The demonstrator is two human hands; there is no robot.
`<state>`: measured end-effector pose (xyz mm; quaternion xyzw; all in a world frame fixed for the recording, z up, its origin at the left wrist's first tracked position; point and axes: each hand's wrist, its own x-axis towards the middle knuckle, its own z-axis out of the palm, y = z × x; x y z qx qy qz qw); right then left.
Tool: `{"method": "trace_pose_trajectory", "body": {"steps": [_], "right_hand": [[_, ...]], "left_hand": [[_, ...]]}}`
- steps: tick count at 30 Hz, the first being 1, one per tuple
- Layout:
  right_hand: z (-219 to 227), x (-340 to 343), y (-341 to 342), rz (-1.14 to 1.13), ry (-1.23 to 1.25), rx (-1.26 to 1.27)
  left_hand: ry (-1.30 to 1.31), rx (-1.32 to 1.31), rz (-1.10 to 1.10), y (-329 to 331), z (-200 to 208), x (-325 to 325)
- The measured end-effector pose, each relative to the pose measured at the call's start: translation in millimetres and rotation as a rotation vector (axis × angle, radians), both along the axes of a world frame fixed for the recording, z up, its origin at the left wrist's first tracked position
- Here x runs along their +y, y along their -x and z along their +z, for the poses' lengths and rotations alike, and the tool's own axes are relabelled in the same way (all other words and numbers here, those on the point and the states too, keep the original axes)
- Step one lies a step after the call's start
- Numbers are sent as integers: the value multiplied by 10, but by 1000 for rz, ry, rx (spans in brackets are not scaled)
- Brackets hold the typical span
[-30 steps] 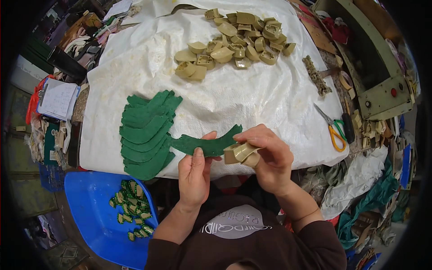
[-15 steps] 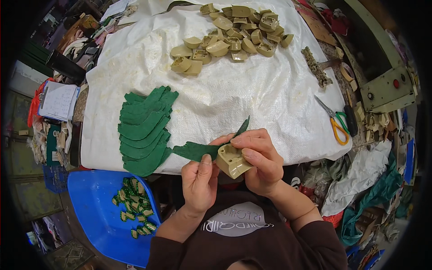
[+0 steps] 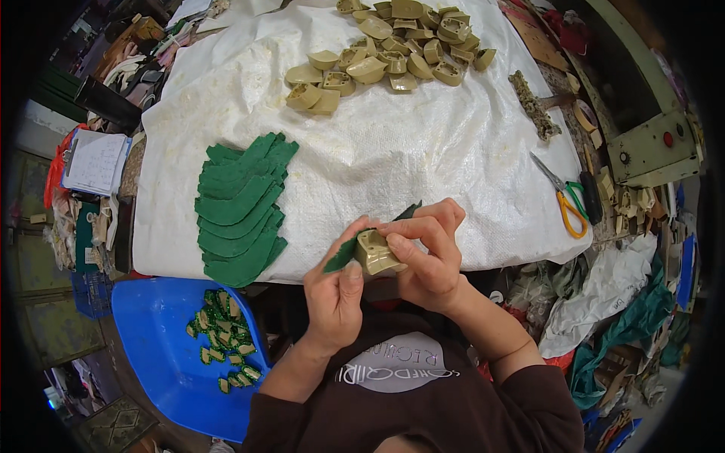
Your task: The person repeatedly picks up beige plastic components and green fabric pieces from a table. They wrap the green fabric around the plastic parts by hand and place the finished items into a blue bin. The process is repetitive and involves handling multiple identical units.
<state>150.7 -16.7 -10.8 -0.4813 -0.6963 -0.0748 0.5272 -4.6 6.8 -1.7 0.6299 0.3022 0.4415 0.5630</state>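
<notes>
A tan plastic heel block (image 3: 376, 253) sits between both hands at the near edge of the table. A curved green fabric piece (image 3: 343, 253) is wrapped partly around it. My left hand (image 3: 336, 291) presses the fabric against the block's left side with thumb and fingers. From above and the right, my right hand (image 3: 430, 253) grips the block, fingers curled over its top. A fanned stack of green fabric pieces (image 3: 242, 208) lies to the left on the white sheet (image 3: 423, 143).
A pile of tan heel blocks (image 3: 385, 57) lies at the far side of the sheet. Scissors with orange and green handles (image 3: 563, 196) rest at the right. A blue plastic bin (image 3: 162, 362) at lower left holds several green-covered blocks (image 3: 223, 340). Clutter surrounds the table.
The green piece, held flat and stretched out earlier, is now folded around the heel block. Both hands have drawn closer together around the block.
</notes>
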Motion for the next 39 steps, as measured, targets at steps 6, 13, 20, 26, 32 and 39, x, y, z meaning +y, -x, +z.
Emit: {"method": "trace_pose_trajectory", "body": {"steps": [6,13,20,26,32,39], "right_hand": [[281,-75,-52,9,215,-175],[375,-173,-60,25,478,-293],[229,-117,-128,77,389,-126],[142,-102,-181,235,403,51],[82,-120,-136,396,445,255],[151,-98,-190,446,415,58]], "left_hand": [[-106,238,229,110,125,64],[-298,254,254,-40,34,-33],[-658,391,255,-115,63,-35],[-274,51,98,12,-137,124],[-545,192,158,-46,-100,150],[-490,-39,76,-41,-237,97]]}}
